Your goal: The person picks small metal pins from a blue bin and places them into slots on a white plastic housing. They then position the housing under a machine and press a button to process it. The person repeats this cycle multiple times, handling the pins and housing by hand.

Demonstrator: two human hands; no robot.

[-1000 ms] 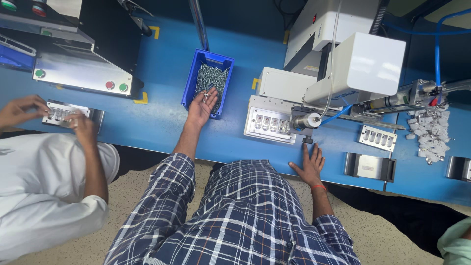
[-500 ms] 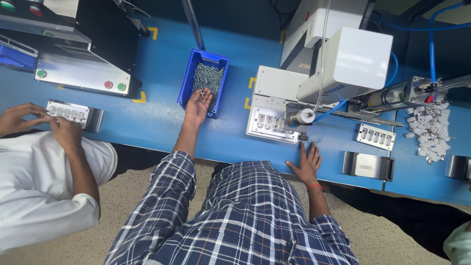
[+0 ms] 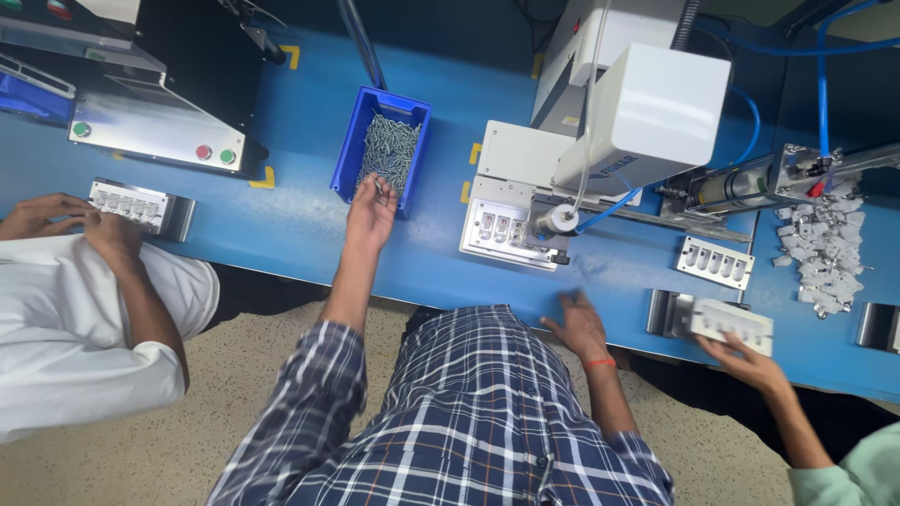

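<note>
Left hand (image 3: 372, 211) pinches small metal parts (image 3: 389, 150) at the blue bin's (image 3: 352, 155) six-o'clock rim, while right hand (image 3: 578, 325) rests open, empty, on the counter (image 3: 300, 234).

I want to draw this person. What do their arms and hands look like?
Both arms wear a blue-and-white checked shirt with the sleeves rolled up near the elbows. The left hand is bare, with no glove. The right hand is bare too, with an orange band around its wrist.
</note>
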